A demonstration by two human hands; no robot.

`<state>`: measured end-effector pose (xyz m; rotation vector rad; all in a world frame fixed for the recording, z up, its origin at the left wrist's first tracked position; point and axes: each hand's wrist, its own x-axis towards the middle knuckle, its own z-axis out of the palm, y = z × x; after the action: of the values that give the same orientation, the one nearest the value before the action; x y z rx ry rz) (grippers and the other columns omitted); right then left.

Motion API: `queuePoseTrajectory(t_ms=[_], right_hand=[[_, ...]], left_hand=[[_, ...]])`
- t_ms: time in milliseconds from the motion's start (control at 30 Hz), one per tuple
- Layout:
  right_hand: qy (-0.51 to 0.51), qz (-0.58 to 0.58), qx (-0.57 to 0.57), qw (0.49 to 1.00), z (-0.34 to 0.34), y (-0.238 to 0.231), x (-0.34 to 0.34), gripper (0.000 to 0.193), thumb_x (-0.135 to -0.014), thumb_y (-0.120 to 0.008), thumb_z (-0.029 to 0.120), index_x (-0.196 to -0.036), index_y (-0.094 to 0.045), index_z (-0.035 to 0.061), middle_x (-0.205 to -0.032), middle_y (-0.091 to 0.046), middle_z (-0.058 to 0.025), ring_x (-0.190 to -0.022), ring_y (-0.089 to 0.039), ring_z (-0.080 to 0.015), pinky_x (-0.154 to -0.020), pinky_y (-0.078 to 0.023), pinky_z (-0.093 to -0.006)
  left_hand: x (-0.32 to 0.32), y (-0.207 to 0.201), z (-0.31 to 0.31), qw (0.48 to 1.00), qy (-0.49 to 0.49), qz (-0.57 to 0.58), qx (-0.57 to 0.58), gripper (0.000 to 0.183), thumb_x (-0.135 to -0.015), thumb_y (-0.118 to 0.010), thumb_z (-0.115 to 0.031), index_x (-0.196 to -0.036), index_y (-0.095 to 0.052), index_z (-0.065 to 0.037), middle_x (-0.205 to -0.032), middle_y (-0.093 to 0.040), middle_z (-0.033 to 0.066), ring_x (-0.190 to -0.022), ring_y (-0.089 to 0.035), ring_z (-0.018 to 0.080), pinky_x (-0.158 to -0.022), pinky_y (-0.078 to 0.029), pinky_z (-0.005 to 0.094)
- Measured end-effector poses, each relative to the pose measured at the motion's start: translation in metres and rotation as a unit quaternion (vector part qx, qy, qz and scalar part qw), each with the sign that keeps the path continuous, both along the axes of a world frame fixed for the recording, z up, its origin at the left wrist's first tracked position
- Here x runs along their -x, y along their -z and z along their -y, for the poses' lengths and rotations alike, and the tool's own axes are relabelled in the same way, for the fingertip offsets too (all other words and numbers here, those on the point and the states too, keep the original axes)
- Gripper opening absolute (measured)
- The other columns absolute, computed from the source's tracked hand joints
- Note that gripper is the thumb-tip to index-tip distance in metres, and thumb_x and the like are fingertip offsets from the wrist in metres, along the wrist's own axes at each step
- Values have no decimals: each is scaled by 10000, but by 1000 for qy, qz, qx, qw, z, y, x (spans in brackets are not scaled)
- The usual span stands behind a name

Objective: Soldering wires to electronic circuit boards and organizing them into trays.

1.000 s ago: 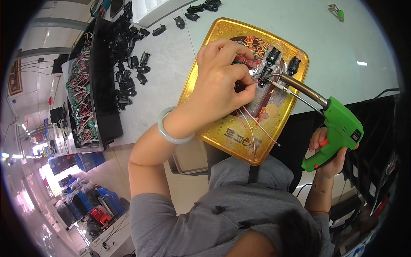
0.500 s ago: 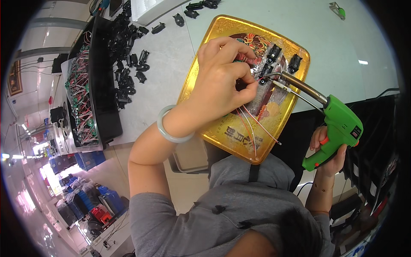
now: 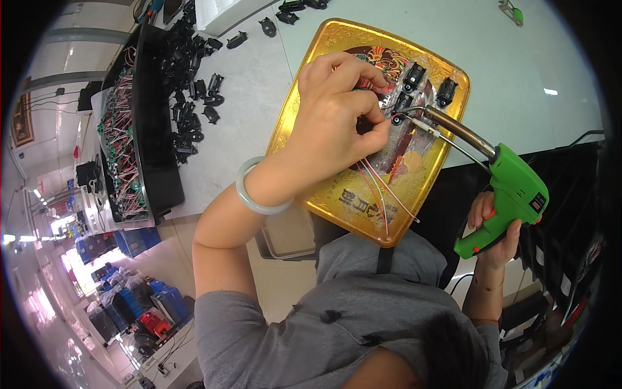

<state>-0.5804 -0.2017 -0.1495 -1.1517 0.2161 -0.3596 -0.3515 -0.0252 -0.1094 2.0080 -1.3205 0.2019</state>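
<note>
My left hand [image 3: 337, 113], with a pale bangle [image 3: 249, 194] at the wrist, is closed in a pinch over a gold tray [image 3: 296, 111]. Thin red and white wires [image 3: 377, 189] trail from under its fingers. Just right of the fingertips lies a small black plastic housing [image 3: 402, 104] on clear tape. My right hand [image 3: 497, 241] grips a green soldering gun [image 3: 516, 185]. The gun's bent tip and its thin feed tube [image 3: 463, 149] meet at the near end of that housing, by the wires. Exact contact is too small to tell. Two more housings, one [image 3: 414, 78] on the tape and another [image 3: 446, 92], sit alongside.
A black bin [image 3: 159, 129] full of wired green boards [image 3: 120, 149] stands at the left. Beside it many black housings [image 3: 188, 78] are heaped on the table [image 3: 249, 97]. A white box [image 3: 227, 14] and a small green-handled tool [image 3: 512, 13] lie at the far side.
The wires' loose ends and the gun's handle have shifted slightly left. Both hands keep their grip, and the tip stays at the same housing.
</note>
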Motion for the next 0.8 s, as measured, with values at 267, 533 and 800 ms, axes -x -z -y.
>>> queuePoseTrajectory(t_ms=[267, 533, 800], right_hand=[[9, -4, 6, 1000, -3, -1, 2, 516, -853, -352, 511, -895, -438, 4, -751, -424, -74, -618, -420, -139, -505, -351, -236], [25, -27, 43, 998, -6, -2, 4, 573, -811, -407, 560, -905, -443, -4, -741, -430, -71, -612, -424, -140, -507, -355, -234], [-15, 16, 60, 998, -5, -4, -1, 557, -841, -332, 535, -899, -429, -10, -746, -407, -76, -645, -405, -143, -528, -337, -235]], left_hand=[[0, 0, -1, 1000, 2, -2, -2, 115, -526, -667, -78, -516, -552, -85, -885, -543, -4, -957, -438, 238, -842, -298, 390], [-1, 1, 0, 1000, 3, -6, -4, 114, -525, -667, -86, -521, -554, -84, -882, -546, -3, -960, -436, 240, -843, -296, 394], [0, 1, 0, 1000, -1, -20, 0, 107, -530, -661, -91, -525, -555, -82, -878, -545, -4, -966, -435, 243, -845, -293, 399]])
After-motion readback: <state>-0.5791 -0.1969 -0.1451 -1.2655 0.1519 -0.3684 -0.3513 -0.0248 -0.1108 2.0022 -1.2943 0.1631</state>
